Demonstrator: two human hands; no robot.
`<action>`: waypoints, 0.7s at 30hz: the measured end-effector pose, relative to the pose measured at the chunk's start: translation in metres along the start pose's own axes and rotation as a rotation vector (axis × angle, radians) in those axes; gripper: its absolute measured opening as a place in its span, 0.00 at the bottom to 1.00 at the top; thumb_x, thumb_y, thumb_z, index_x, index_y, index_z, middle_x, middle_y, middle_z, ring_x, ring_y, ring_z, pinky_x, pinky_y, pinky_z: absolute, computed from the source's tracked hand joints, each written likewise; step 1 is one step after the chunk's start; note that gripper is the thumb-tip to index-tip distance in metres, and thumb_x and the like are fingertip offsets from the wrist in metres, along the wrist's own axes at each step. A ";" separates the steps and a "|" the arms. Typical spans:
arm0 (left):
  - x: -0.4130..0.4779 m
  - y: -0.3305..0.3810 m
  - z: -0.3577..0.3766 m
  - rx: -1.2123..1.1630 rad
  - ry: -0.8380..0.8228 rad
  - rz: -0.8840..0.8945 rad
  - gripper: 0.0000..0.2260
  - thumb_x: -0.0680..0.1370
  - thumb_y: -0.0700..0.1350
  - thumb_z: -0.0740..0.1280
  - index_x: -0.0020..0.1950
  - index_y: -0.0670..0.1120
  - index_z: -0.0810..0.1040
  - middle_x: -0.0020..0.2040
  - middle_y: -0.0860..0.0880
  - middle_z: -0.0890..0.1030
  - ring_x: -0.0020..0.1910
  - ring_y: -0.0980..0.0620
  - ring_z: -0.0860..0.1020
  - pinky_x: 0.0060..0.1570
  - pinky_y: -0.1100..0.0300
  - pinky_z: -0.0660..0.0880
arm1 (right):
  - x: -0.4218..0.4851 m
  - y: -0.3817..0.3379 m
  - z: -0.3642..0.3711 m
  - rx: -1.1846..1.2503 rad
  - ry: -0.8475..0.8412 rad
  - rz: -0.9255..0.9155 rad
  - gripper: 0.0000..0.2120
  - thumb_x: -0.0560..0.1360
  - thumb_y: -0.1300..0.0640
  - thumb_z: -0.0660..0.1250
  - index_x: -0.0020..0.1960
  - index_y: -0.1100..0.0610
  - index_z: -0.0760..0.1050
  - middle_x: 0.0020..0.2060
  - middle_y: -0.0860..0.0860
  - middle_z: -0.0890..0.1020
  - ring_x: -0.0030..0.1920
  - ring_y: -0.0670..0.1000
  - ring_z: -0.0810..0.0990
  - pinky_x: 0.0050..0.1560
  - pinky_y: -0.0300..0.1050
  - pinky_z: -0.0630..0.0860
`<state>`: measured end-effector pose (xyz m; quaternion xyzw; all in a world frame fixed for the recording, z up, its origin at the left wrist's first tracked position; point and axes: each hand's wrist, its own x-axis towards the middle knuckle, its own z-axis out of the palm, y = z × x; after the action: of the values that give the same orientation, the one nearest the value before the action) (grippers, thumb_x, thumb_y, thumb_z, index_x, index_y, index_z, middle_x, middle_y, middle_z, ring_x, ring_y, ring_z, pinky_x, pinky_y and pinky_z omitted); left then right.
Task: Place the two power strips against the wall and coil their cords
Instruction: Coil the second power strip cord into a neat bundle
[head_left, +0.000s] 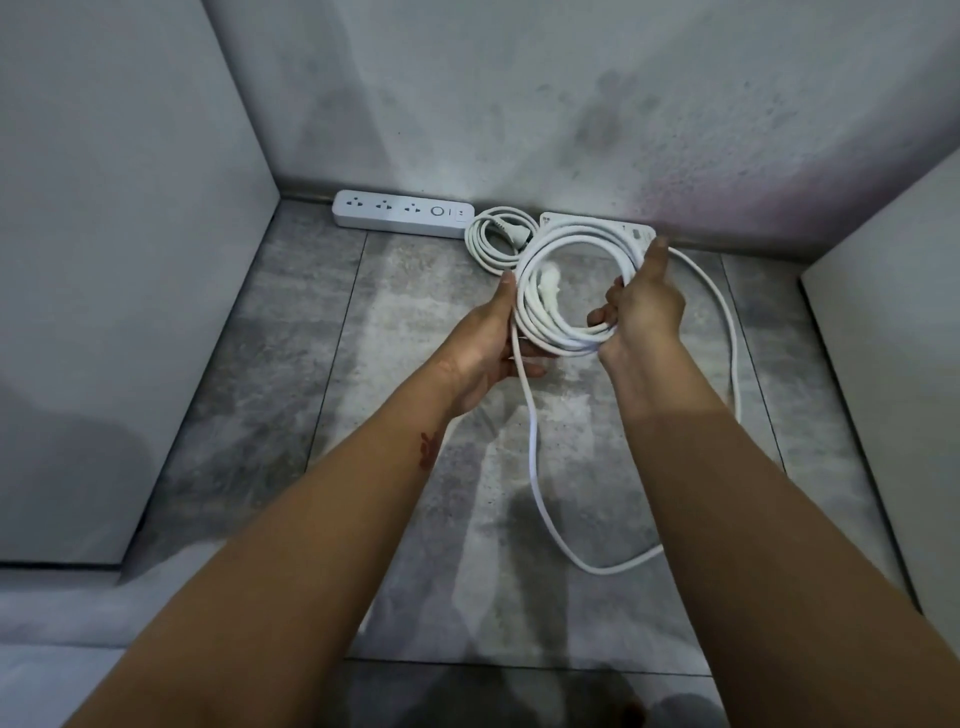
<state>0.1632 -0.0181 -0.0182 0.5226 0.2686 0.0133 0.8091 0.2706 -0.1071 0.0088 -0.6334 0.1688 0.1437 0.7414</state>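
A white power strip (402, 213) lies flat against the back wall at the left, and its coiled cord (493, 240) rests on the floor beside it. A second white power strip (592, 224) lies against the wall to the right, partly hidden behind a coil of white cord (566, 291) held above the floor. My left hand (493, 345) grips the coil's left side. My right hand (641, 306) holds its right side, fingers through the loops. A loose length of the same cord (613, 566) trails in a wide loop over the floor to the right.
The floor is grey stone-look tile (415, 322). White panels close the space in at the left (130, 260) and right (893, 364). The stained back wall (519, 104) meets the floor along a dark skirting line.
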 end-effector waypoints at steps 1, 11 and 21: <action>0.001 0.000 0.000 0.007 0.006 0.004 0.26 0.83 0.60 0.49 0.63 0.44 0.77 0.51 0.42 0.85 0.49 0.45 0.84 0.45 0.55 0.80 | -0.002 0.003 0.000 0.016 0.012 0.005 0.21 0.81 0.41 0.57 0.42 0.58 0.71 0.21 0.49 0.65 0.16 0.48 0.62 0.22 0.38 0.65; 0.002 0.010 -0.005 -0.197 0.129 0.020 0.16 0.84 0.52 0.55 0.53 0.45 0.78 0.33 0.48 0.82 0.33 0.51 0.80 0.38 0.59 0.79 | -0.012 0.040 -0.001 -0.162 0.005 -0.049 0.20 0.83 0.44 0.51 0.61 0.57 0.73 0.35 0.53 0.77 0.34 0.50 0.76 0.41 0.45 0.74; -0.003 0.024 -0.031 -0.087 -0.133 0.003 0.15 0.84 0.48 0.56 0.66 0.45 0.75 0.43 0.48 0.83 0.34 0.53 0.80 0.44 0.54 0.81 | -0.015 0.007 -0.007 -0.494 -0.324 -0.048 0.26 0.79 0.34 0.53 0.57 0.53 0.79 0.43 0.53 0.85 0.36 0.54 0.83 0.42 0.46 0.79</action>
<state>0.1532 0.0174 -0.0065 0.4872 0.2128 -0.0085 0.8469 0.2539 -0.1130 0.0083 -0.7672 -0.0070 0.2622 0.5853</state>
